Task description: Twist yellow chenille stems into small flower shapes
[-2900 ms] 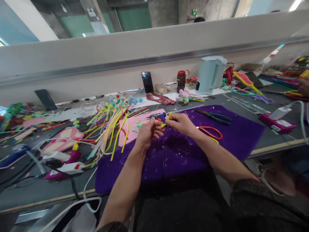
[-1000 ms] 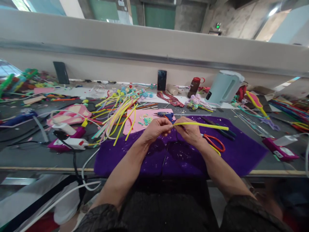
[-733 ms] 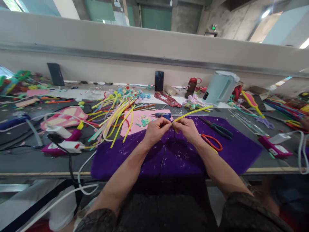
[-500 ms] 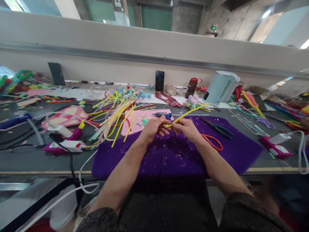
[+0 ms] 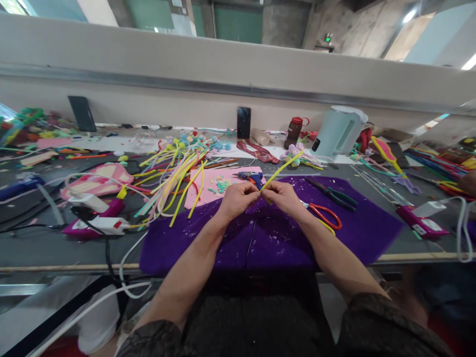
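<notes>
The held yellow stem (image 5: 281, 171) and the purple cloth (image 5: 277, 243) look matt, the kettle (image 5: 339, 131) smooth.

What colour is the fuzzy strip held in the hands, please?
The strip is yellow; the head view shows it best.

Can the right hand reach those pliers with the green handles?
Probably yes: the pliers lie nearby on the purple cloth, and nothing covers them. But the right hand is pinching a yellow stem, so its fingers look busy.
</notes>
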Demonstrator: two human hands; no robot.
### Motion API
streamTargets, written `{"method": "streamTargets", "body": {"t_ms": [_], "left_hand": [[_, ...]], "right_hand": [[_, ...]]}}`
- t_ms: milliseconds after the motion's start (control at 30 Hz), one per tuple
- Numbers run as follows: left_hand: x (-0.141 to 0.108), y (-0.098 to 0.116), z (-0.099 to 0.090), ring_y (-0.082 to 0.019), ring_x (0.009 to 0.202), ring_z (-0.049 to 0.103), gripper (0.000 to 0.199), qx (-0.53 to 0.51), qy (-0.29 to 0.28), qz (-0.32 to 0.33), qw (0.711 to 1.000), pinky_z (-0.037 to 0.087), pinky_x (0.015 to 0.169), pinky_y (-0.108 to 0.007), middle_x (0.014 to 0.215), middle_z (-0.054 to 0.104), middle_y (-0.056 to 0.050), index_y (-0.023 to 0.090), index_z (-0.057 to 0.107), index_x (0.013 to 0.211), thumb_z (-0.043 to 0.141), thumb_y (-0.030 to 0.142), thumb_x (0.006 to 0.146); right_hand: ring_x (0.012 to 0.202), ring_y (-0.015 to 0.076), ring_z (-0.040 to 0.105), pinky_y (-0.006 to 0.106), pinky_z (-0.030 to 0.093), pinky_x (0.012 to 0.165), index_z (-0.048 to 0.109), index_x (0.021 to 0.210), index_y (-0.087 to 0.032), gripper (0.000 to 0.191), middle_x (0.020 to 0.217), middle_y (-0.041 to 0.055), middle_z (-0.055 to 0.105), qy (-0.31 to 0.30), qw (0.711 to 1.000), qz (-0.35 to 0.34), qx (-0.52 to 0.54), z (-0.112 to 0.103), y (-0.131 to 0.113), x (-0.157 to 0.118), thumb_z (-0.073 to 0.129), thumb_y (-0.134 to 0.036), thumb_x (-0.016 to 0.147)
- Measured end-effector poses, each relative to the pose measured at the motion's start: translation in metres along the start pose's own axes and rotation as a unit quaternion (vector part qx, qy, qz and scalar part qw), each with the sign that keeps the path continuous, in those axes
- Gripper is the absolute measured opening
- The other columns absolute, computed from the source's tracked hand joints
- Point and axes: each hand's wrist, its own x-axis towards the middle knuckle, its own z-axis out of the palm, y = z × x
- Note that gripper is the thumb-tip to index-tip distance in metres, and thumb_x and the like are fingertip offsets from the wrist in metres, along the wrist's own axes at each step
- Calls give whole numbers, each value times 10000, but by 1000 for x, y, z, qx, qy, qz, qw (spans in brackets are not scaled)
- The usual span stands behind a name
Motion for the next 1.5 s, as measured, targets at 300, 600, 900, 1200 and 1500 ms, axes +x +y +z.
{"method": "streamTargets", "body": {"t_ms": [300,600,900,1200,1500], "left_hand": [[-3,9,0,-114,543,576,278,-106,-37,-76,991,415,466,-196,693,632,-34,136,633,791,599,384,673],[3,2,-8,-30,371,451,214,-309,-48,-173,934,306,360,-134,523,567,20,122,601,754,663,285,630],[3,-1,-7,-35,345,458,189,-300,-123,-176,929,306,331,-134,522,570,8,112,549,658,639,277,653],[0,-1,-2,-50,399,489,212,-251,-106,-141,952,338,391,-149,564,589,3,130,541,725,632,312,667],[-10,7,16,-123,678,562,139,151,71,108,980,394,637,-238,726,638,-19,183,626,768,521,272,749]], "right_hand": [[502,82,434,197,334,481,580,684,-140,180,565,-23,513,5,999,-32,-14,-4,-2,1,516,-298,741],[833,149,580,255,458,717,637,908,-206,165,991,67,613,144,938,-256,-185,-20,-7,-3,534,-245,786],[913,124,593,222,468,773,606,1023,-233,238,1043,44,621,37,904,-348,-246,-12,4,-2,473,-192,830],[821,127,585,223,439,695,608,911,-210,168,943,48,621,20,935,-288,-208,-12,-4,-5,464,-195,825],[630,122,529,222,379,588,612,734,-167,103,684,9,586,5,975,-132,-180,-18,-8,0,539,-234,764]]}}
